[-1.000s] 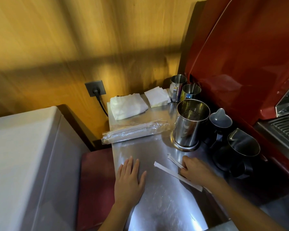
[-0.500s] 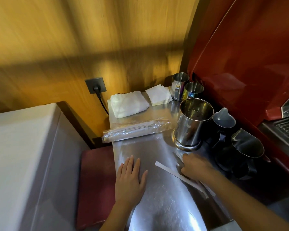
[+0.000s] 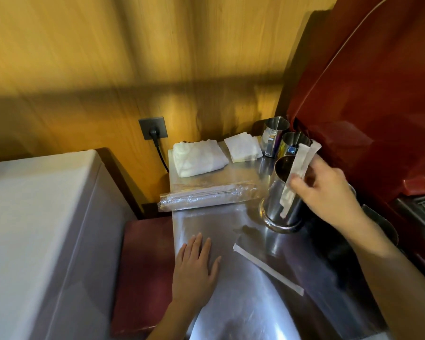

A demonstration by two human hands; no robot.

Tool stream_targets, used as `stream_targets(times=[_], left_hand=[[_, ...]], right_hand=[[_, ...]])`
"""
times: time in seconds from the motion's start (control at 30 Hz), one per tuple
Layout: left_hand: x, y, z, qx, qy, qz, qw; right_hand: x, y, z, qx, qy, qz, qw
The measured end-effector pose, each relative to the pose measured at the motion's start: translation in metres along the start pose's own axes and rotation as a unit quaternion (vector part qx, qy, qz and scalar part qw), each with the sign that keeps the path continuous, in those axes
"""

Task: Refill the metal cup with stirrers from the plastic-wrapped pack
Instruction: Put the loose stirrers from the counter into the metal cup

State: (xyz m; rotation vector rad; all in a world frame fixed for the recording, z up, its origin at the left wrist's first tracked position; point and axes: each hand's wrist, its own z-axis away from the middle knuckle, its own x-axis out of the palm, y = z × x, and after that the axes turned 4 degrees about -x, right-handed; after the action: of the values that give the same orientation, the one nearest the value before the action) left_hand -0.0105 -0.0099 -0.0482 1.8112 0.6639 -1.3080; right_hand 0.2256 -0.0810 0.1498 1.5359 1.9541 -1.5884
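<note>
the right hand (image 3: 329,192) holds two paper-wrapped stirrers (image 3: 298,168) clenched in its grip over the metal cup (image 3: 277,192), likely about to drop them in; left hand (image 3: 194,268) flat, released, on the table (image 3: 243,315).

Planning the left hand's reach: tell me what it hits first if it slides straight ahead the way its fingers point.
Probably the plastic-wrapped pack of stirrers. The left hand lies flat on the steel counter, with bare counter between; depth is uncertain.
</note>
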Motion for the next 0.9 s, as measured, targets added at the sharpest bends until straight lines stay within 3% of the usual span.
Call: stream_targets(times=[0.27,0.33,0.43,0.57,0.73,0.9], left_hand=[[0.001,0.000,0.000,-0.001,0.006,-0.008,1.000],[0.002,-0.001,0.000,0.000,0.007,-0.009,1.000],[0.003,-0.001,0.000,0.001,0.009,-0.008,1.000],[0.003,-0.001,0.000,0.001,0.013,-0.003,1.000],[0.004,-0.002,0.000,0.004,0.020,-0.007,1.000],[0.007,-0.003,-0.001,0.006,0.023,-0.002,1.000]], right_hand=[[-0.013,0.008,-0.022,-0.010,0.170,0.001,0.985],[-0.010,0.016,-0.026,0.006,0.124,0.072,0.990],[-0.005,0.028,-0.030,0.089,-0.020,0.211,0.973],[-0.002,0.037,-0.028,0.138,-0.066,0.212,0.965],[-0.002,0.026,-0.022,0.055,-0.010,0.111,0.992],[0.023,0.007,0.005,-0.044,-0.063,0.060,0.995]])
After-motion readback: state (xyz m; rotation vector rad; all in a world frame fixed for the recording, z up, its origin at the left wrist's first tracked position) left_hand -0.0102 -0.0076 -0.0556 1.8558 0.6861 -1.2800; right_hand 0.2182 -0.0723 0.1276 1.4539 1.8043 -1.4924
